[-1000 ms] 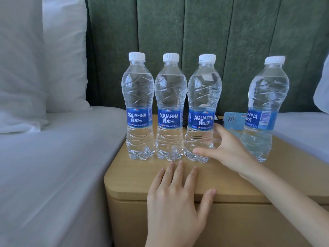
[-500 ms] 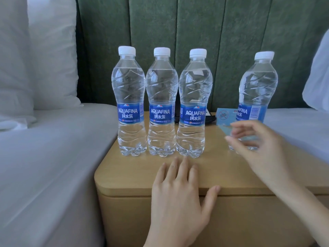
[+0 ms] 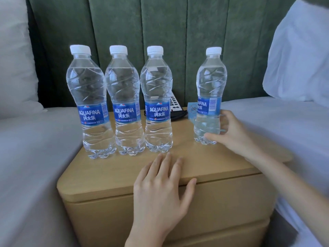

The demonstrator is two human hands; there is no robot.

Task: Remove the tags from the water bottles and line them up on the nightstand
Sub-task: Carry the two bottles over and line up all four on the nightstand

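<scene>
Three clear water bottles with blue labels and white caps stand side by side on the wooden nightstand (image 3: 210,168): the left bottle (image 3: 89,104), the middle bottle (image 3: 124,106) and the third bottle (image 3: 157,104). A fourth bottle (image 3: 210,90) stands apart to the right, its label turned sideways. My right hand (image 3: 233,134) wraps round its lower part, thumb in front near the base and fingers at its right side. My left hand (image 3: 160,189) rests flat on the nightstand's front edge, fingers spread. A small blue tag (image 3: 192,111) shows just behind the fourth bottle.
A dark telephone (image 3: 175,108) with pale buttons sits at the back of the nightstand behind the third bottle. White beds flank the nightstand, with a pillow (image 3: 299,56) at the right. A green padded headboard (image 3: 178,32) rises behind.
My right hand left the third bottle, swung right and closed round the lower part of the fourth bottle. My left hand stayed flat on the nightstand edge.
</scene>
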